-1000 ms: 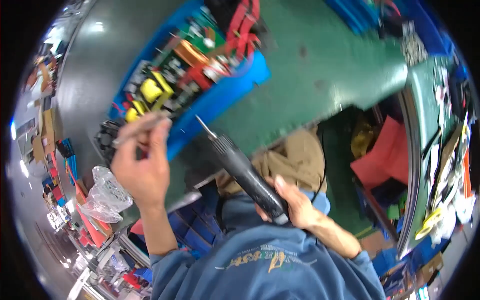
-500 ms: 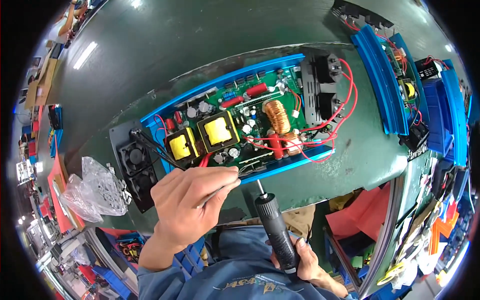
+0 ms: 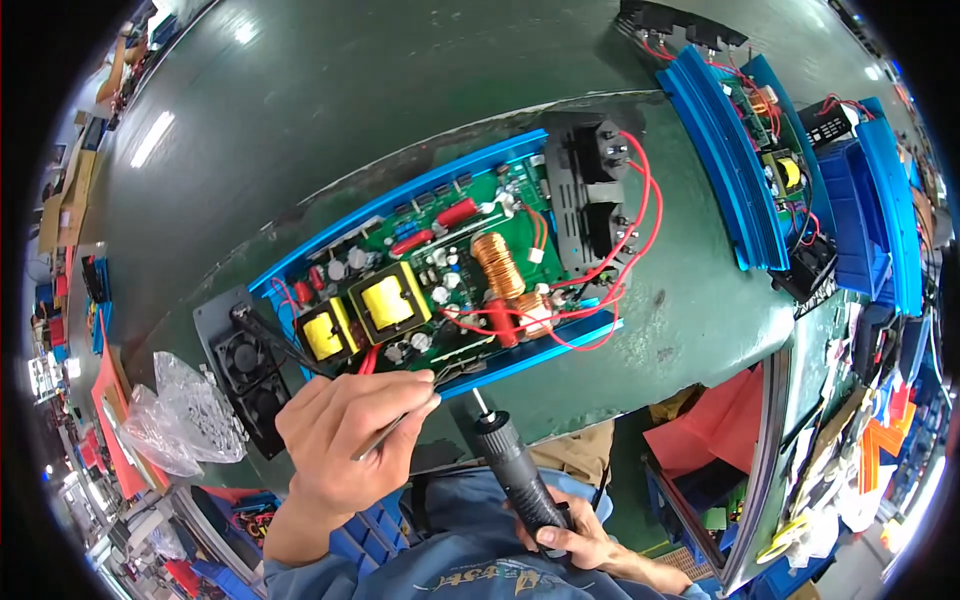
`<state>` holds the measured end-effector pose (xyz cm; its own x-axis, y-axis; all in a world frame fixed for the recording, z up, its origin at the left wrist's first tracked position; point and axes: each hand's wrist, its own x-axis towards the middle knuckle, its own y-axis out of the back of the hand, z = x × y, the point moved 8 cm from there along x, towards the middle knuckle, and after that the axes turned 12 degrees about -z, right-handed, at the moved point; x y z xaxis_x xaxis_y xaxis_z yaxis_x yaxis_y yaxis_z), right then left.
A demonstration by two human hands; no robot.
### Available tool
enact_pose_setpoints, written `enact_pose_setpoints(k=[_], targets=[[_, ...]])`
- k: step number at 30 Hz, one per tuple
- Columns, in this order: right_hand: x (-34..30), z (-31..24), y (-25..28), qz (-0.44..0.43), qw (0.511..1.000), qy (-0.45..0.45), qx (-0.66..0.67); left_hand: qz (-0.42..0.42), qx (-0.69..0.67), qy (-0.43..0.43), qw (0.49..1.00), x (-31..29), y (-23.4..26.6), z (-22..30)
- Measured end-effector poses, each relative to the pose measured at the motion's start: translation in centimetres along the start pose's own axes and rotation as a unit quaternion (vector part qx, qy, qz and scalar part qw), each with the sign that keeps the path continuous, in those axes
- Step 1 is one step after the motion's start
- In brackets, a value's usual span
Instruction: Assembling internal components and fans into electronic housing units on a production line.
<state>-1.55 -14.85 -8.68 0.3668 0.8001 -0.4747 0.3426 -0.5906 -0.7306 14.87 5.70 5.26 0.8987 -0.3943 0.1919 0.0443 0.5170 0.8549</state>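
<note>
In front of me lies a green circuit board (image 3: pixel 470 205) in a blue metal housing (image 3: pixel 400 193), with yellow transformers (image 3: pixel 388 303) and a copper coil (image 3: pixel 497 265). My left hand (image 3: pixel 350 430) is closed in a pinch on thin metal tweezers (image 3: pixel 385 437), whose tips reach the housing's near edge. My right hand (image 3: pixel 575 535) is wrapped around a black electric screwdriver (image 3: pixel 515 465). Its bit points up at the near blue wall; whether it touches is hard to tell.
A black fan panel (image 3: pixel 245 365) is at the housing's left end, a black end panel (image 3: pixel 585 200) with red wires at its right. Clear plastic bags (image 3: pixel 185 415) lie at left. Another blue housing (image 3: pixel 725 160) and a blue bin (image 3: pixel 855 225) stand at right.
The whole view has shifted, so the housing and both hands appear farther left and lower. The tweezers and screwdriver are still held at the near edge.
</note>
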Motion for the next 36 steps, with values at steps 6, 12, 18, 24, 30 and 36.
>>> enact_pose_setpoints(k=[6,12,18,24,30,36], targets=[[0.3,-0.4,0.0,-0.006,1.0,0.02,-0.019,0.001,-0.114,0.028,0.993,-0.5,1.2,0.3],[0.2,-1.0,0.5,0.002,0.999,0.021,-0.034,0.038,0.045,0.234,0.97,-0.6,4.4,0.3],[0.5,-1.1,0.6,-0.001,0.999,0.021,-0.04,0.007,0.174,0.249,0.953,0.9,2.1,-0.3],[0.3,-0.4,1.1,0.005,0.999,-0.01,-0.046,-0.013,0.122,0.266,0.956,1.9,0.7,-1.1],[0.2,0.1,1.1,0.002,0.999,-0.019,-0.051,-0.049,0.095,0.206,0.973,2.4,2.1,-1.4],[0.0,-4.3,0.6,0.083,0.994,0.043,-0.054,-0.101,0.111,0.088,0.985,14.0,3.1,-3.1]])
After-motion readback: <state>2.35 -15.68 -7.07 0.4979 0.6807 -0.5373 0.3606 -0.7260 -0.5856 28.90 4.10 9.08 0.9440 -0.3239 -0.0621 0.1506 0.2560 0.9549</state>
